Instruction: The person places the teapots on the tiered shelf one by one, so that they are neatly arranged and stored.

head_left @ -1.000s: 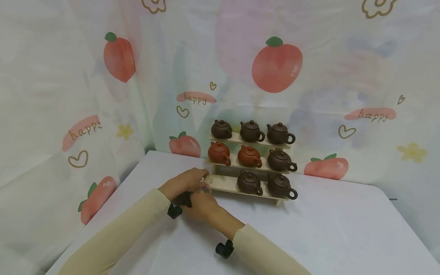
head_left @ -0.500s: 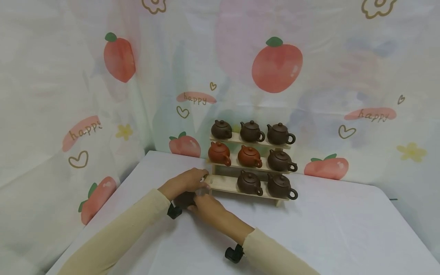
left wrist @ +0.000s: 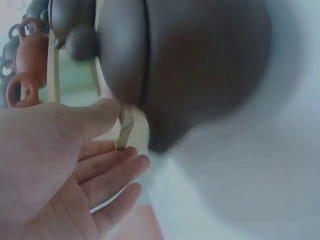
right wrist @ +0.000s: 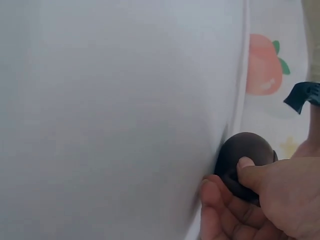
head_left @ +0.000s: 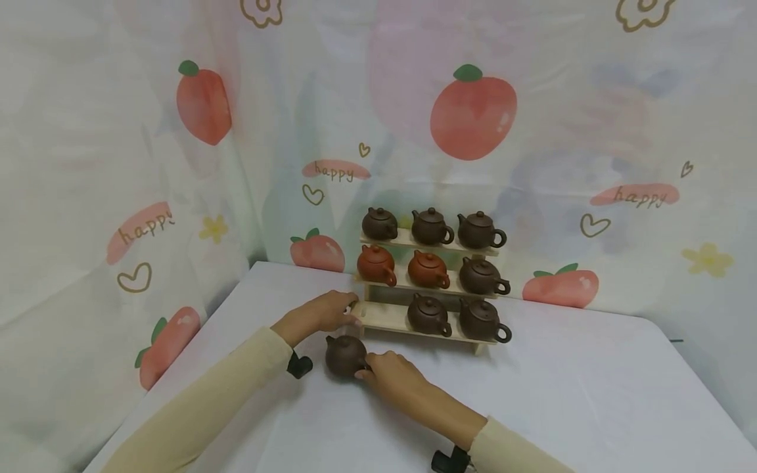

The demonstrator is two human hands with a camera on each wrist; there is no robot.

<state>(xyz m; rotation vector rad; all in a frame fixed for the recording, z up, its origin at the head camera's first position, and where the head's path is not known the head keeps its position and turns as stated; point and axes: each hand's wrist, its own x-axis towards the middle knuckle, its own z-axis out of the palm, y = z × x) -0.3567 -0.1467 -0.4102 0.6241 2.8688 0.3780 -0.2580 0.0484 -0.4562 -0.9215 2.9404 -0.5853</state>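
My right hand (head_left: 402, 381) pinches the handle of a dark brown teapot (head_left: 345, 358), which is upright, in front of the left end of a three-tier wooden shelf (head_left: 383, 314). In the right wrist view the thumb lies against the handle side of this teapot (right wrist: 246, 146), fingers curled below. My left hand (head_left: 319, 312) holds the left end of the lowest tier; the left wrist view shows its thumb and fingers on either side of the board end (left wrist: 126, 131). There the held teapot (left wrist: 205, 55) looms large and blurred beside the left hand.
Dark teapots, such as one at the top right (head_left: 478, 231), and two reddish ones, one of them in the middle (head_left: 428, 270), stand on the shelf. A bare stretch of board shows at the lowest tier's left. White cloth (head_left: 591, 394) covers the table; printed curtains (head_left: 550, 118) stand behind.
My right hand has drawn the dark teapot from behind the left wrist toward the right and nearer, so it now shows fully. The left hand stays at the shelf end.
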